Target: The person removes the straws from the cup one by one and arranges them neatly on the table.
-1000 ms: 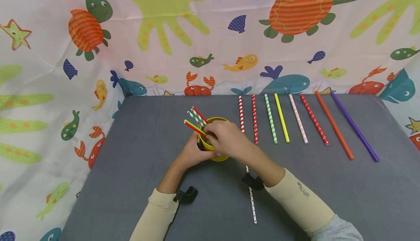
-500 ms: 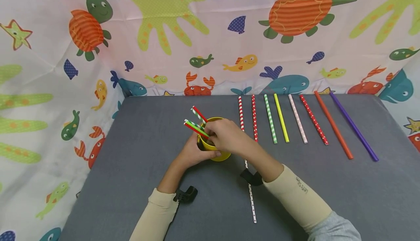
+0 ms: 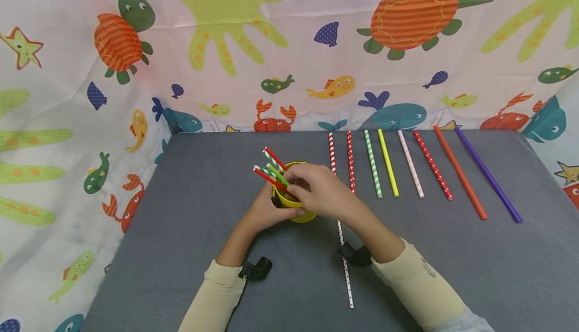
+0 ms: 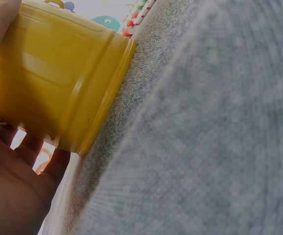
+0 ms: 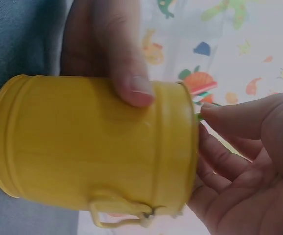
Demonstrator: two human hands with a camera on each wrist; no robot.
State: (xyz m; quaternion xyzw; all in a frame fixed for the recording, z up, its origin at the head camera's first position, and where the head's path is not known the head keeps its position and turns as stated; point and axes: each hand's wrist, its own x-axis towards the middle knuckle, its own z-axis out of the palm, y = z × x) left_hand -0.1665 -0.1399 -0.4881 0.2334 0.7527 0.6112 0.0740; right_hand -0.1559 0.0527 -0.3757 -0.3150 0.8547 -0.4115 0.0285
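A small yellow metal pail (image 3: 307, 217) stands on the grey table. My left hand (image 3: 266, 210) grips its side, the thumb across the front and the fingers behind, as the right wrist view shows. Several paper straws lean out of the pail to the left: a red straw (image 3: 265, 175), a green straw (image 3: 276, 174), another red straw (image 3: 274, 156) and green-and-white striped ones. At the rim, my right hand (image 3: 318, 186) pinches the green straw between thumb and fingers. The straws' lower ends are hidden inside the pail.
Right of the pail lies a row of straws, from a red-and-white striped straw (image 3: 332, 152) past a yellow straw (image 3: 388, 163) to an orange straw (image 3: 461, 172) and a purple straw (image 3: 488, 175). A white dotted straw (image 3: 347, 282) lies below the right wrist. Patterned cloth (image 3: 289, 50) hangs behind.
Inside the pail, the straws have shifted; the green straw now stands apart from the red one, farther right. My right wrist has turned slightly, while the left hand keeps its grip.
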